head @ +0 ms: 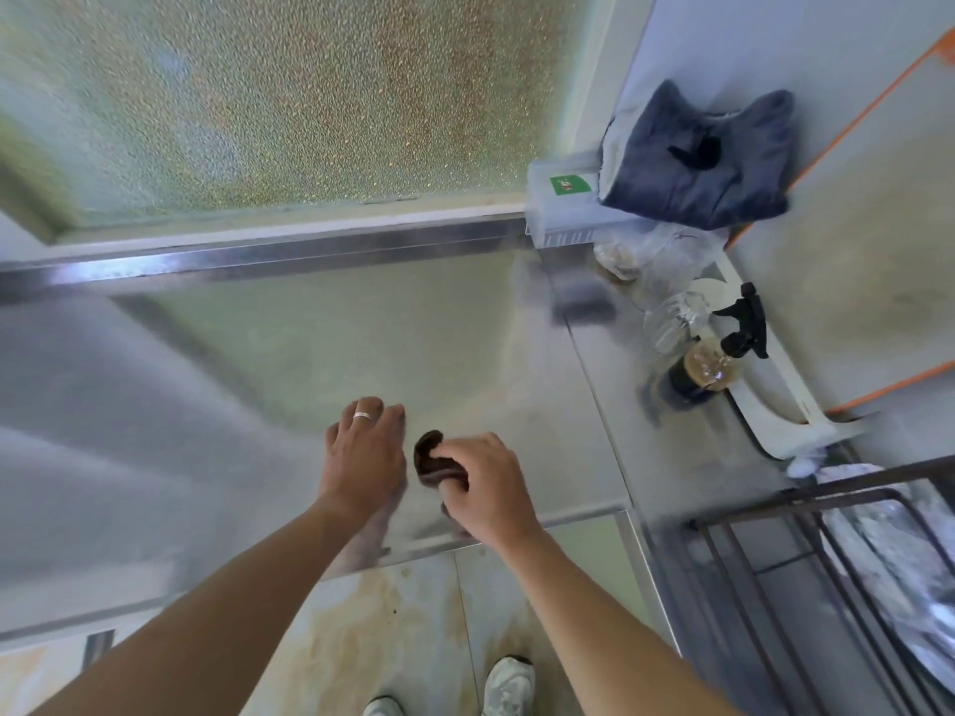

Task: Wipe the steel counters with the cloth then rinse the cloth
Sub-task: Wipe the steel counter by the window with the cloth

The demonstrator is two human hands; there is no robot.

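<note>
**Brown cloth gripped over the steel worktop**

Where the steel worktop (pixel 320 333) meets the wall on the right, a cluster of things crowds the corner: a folded dark blue towel (pixel 697 157) lies on a clear plastic box (pixel 568 204) with a green label, and below it sit crumpled clear bags (pixel 666 261) and a spray bottle (pixel 708 364) with a black trigger and brownish liquid. A white tray-like piece (pixel 785 410) runs along the wall just beside the bottle. A dark wire rack (pixel 806 560) stands lower right, off the end of the worktop. Frosted patterned glass (pixel 289 95) rises behind the surface, and a stained tiled floor (pixel 393 622) with two pale shoes (pixel 509 684) shows below its front edge. None of these lies between the hands and the open steel.

The right hand (pixel 491 483) is curled, its fingers closed around a small dark brown cloth (pixel 431 459) bunched near the front edge of the worktop. The left hand (pixel 364 449), wearing a ring, reaches just beside the cloth with fingers relaxed and fairly straight, holding nothing; whether it touches the steel cannot be told. Both forearms stretch forward from the bottom of the view.
</note>
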